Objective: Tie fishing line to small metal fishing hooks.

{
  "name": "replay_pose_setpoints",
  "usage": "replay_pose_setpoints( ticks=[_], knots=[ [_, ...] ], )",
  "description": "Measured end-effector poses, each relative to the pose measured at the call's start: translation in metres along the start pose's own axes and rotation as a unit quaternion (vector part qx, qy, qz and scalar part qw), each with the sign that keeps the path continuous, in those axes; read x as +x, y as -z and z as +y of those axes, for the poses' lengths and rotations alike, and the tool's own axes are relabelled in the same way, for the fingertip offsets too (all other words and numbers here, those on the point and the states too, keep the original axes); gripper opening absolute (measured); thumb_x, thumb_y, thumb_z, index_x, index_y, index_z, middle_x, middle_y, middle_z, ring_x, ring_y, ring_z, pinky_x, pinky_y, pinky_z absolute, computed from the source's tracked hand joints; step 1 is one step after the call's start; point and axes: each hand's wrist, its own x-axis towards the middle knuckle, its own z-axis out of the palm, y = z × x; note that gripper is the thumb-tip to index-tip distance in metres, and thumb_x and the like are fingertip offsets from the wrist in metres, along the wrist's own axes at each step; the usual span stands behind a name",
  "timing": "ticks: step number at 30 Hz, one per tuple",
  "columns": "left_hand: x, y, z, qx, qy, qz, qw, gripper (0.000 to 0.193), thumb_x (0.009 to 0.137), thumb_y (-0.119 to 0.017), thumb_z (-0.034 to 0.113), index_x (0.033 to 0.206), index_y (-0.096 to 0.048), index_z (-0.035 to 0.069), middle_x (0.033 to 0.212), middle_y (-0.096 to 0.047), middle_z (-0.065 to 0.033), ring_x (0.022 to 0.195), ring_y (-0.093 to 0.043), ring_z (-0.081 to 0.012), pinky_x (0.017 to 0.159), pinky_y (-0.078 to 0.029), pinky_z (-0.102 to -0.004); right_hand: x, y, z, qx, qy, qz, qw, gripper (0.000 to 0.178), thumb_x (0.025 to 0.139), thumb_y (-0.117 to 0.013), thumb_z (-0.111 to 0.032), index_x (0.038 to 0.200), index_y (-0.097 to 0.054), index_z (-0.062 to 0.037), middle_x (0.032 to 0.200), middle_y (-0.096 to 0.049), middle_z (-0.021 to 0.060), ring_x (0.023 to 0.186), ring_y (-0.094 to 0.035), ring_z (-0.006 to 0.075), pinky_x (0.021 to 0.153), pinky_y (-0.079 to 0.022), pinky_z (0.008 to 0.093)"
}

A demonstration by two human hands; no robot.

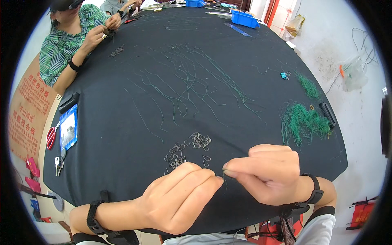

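My left hand (pixel 183 198) and my right hand (pixel 269 171) are close together over the near part of the table, both in a pinch. A short piece of thin green thread (pixel 225 184) shows between the fingertips, and my right thumb and forefinger close on it. Whatever is between my left fingertips is hidden by the fingers. Just beyond my left hand lies a loose pile of small metal fish hooks (pixel 200 141), partly covered by that hand. Long strands of green thread (pixel 188 81) are spread over the middle of the table.
Tangled green thread (pixel 304 122) lies at the right edge, beside a teal binder clip (pixel 284 75). Red-handled scissors (pixel 51 136), a blue-edged pouch (pixel 68 127) and small snips (pixel 59 163) are on the left. Another person (pixel 77 36) works at the far left. A blue tray (pixel 245 19) stands far back.
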Motion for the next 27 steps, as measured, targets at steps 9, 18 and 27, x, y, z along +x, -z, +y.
replay_pose_setpoints(
  ticks=[9, 18, 27],
  knots=[
    [-0.001, 0.001, 0.0, -0.006, 0.023, 0.021, 0.999, 0.02, 0.069, -0.068, -0.011, 0.087, -0.061, -0.007, 0.073, -0.062, -0.0168, 0.058, -0.06, -0.0246, 0.051, -0.049, -0.0295, -0.005, -0.011, 0.003, 0.117, -0.095, -0.041, 0.988, 0.013, 0.072, -0.069, 0.003, 0.085, -0.067, -0.0008, 0.07, -0.066, 0.0117, 0.06, -0.065, 0.0234, 0.053, -0.049, 0.0296],
    [-0.003, -0.002, -0.002, 0.009, 0.035, 0.016, 0.999, 0.02, 0.068, -0.066, -0.013, 0.087, -0.061, -0.008, 0.074, -0.061, -0.0173, 0.061, -0.061, -0.0263, 0.052, -0.049, -0.0313, -0.012, -0.018, -0.002, -0.066, 0.082, -0.02, 0.994, 0.023, 0.062, -0.066, 0.0, 0.085, -0.065, 0.0026, 0.063, -0.052, 0.0047, 0.052, -0.053, 0.0174, 0.047, -0.042, 0.0288],
    [-0.001, -0.003, 0.001, 0.018, 0.019, 0.003, 1.0, 0.025, 0.06, -0.067, -0.014, 0.083, -0.061, -0.01, 0.073, -0.061, -0.0178, 0.06, -0.061, -0.0276, 0.051, -0.05, -0.0321, -0.006, -0.006, -0.014, -0.179, 0.176, -0.016, 0.968, 0.038, 0.05, -0.059, -0.007, 0.085, -0.066, 0.0061, 0.062, -0.046, 0.0021, 0.053, -0.047, 0.0121, 0.044, -0.037, 0.0248]
  ],
)
